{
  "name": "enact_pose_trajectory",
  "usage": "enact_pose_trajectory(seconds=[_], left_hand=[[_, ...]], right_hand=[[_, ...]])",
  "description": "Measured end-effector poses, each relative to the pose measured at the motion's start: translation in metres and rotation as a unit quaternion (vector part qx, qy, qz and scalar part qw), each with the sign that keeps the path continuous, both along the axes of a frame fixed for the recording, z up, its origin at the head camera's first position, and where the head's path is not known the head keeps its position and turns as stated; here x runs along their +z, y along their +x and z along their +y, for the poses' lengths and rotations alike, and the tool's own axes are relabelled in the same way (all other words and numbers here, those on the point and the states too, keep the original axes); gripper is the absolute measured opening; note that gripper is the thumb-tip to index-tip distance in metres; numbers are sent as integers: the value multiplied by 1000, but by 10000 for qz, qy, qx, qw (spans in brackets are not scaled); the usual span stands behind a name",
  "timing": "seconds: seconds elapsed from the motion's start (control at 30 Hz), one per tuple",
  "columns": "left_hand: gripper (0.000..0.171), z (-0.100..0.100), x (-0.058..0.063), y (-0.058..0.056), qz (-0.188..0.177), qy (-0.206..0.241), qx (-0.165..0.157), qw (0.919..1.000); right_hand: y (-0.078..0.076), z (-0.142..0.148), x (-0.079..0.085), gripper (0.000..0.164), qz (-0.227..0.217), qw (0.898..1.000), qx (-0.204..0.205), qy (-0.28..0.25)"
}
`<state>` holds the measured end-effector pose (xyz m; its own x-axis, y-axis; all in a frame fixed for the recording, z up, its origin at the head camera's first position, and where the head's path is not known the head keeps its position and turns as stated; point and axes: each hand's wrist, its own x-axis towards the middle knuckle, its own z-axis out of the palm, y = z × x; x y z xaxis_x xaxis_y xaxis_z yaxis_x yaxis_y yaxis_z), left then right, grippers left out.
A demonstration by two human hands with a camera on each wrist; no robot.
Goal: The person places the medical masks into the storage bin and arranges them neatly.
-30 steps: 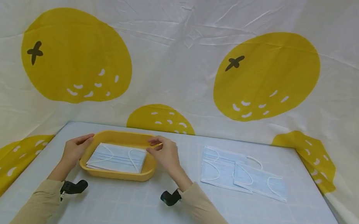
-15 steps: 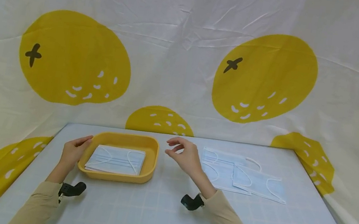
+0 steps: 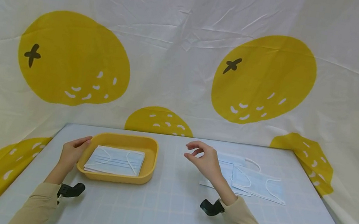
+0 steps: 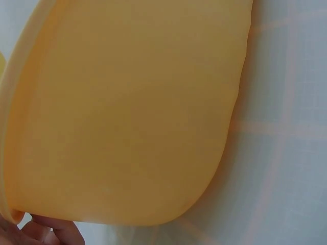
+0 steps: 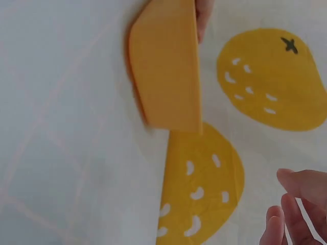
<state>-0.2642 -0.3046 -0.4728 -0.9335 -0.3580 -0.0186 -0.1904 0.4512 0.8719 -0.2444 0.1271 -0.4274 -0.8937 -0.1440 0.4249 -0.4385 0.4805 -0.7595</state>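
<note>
A yellow tray point(image 3: 116, 178) stands on the left of the table, with blue face masks point(image 3: 115, 161) stacked inside. My left hand point(image 3: 70, 153) holds the tray's left rim between thumb and fingers. From close up in the left wrist view, the tray wall point(image 4: 127, 127) fills most of the picture, the fingers point(image 4: 64, 229) just under its rim. My right hand point(image 3: 206, 161) hovers right of the tray, fingers loosely curved and holding nothing. It partly covers a few overlapping face masks point(image 3: 259, 184) laid flat on the right. In the right wrist view its fingertips point(image 5: 287, 178) are apart from the tray.
A pale blue checked cloth point(image 3: 142, 215) covers the table. Behind it hangs a white curtain point(image 3: 172, 68) printed with yellow fruit. Each wrist carries a small black camera, the left one point(image 3: 71, 190) near the tray's front corner.
My right hand has left the tray's right rim and moved rightward, to the edge of the loose masks. The left hand stays at the tray; the tray and masks keep their places.
</note>
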Motion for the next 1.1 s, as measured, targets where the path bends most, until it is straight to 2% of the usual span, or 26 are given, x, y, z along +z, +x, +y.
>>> enact_pose_trajectory(seconds=[0.2,0.57,0.83,1.1], left_hand=[[46,0,0,-1,19,33,16,10000],[46,0,0,0,19,-5,-6,10000],[47,1,0,0,-55,-59,-16,10000],[48,0,0,1,-84,-29,-55,9999]], right_hand=[[0,25,-7,27,-25,10000,9,68],[3,69,-7,28,-200,9990,-231,329],[3,101,-11,35,-453,9983,-69,372],[4,131,-15,37,-358,9969,-218,670]])
